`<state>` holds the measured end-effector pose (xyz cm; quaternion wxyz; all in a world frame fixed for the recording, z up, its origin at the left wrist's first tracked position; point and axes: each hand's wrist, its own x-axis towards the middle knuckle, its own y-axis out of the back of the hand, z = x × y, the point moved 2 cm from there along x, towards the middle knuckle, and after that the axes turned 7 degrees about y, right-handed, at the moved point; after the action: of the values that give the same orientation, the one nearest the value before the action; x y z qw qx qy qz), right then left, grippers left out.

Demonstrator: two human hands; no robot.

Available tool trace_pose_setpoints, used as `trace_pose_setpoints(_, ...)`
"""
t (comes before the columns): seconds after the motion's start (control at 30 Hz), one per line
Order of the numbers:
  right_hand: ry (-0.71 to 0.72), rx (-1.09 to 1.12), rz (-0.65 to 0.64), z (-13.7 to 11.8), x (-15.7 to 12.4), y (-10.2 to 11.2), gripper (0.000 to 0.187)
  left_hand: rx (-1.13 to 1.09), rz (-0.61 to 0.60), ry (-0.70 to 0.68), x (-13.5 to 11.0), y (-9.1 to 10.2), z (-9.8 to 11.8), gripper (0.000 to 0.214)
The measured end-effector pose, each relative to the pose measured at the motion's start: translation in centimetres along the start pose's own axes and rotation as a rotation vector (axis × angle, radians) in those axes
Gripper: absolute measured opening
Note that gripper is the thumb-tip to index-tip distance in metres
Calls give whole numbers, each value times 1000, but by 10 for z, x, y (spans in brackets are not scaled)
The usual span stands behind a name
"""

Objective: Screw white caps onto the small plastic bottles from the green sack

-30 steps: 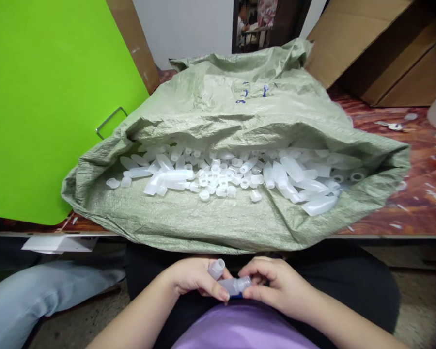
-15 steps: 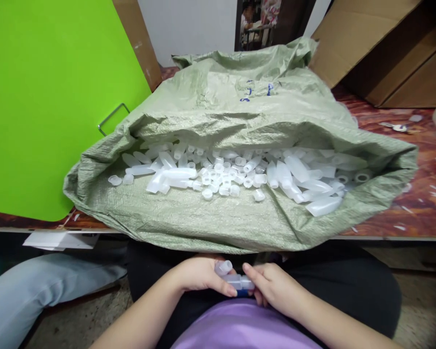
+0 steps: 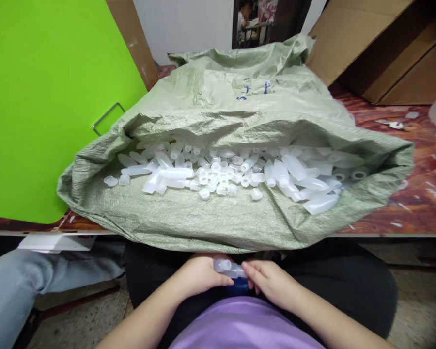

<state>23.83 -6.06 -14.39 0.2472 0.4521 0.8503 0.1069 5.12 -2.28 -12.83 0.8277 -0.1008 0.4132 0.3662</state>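
Note:
My left hand (image 3: pixel 202 275) is closed around translucent soft plastic tubes (image 3: pixel 223 265) above my lap; at least two show, one with its round neck sticking up. With fingertips and thumb, my right hand (image 3: pixel 268 280) pinches a small clear cap (image 3: pixel 241 271) at the end of the lower tube. Whether that cap is fully seated I cannot tell. Just beyond my hands, a pale green woven sack (image 3: pixel 203 228) lies with its mouth towards me. Loose white caps (image 3: pixel 222 188) are heaped in its middle, with several flat-ended tubes (image 3: pixel 321 203) on either side.
A bright green board (image 3: pixel 51 106) with a wire handle stands at the left. Open cardboard boxes (image 3: pixel 363 39) rise at the back right. Keys (image 3: pixel 396 125) and white scraps lie on the red-brown table (image 3: pixel 378 213). Another person's jeans-clad leg (image 3: pixel 18 286) is at the lower left.
My hands have risen slightly with the tubes, and my right fingers now grip the cap end more closely. The whole view has shifted a little. The sack's contents look the same.

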Motion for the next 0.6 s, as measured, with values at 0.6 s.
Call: trace_pose_setpoints(0.6, 358, -526, 119, -4, 6, -4, 38, -220, -143, -46, 3, -10, -3, 39)
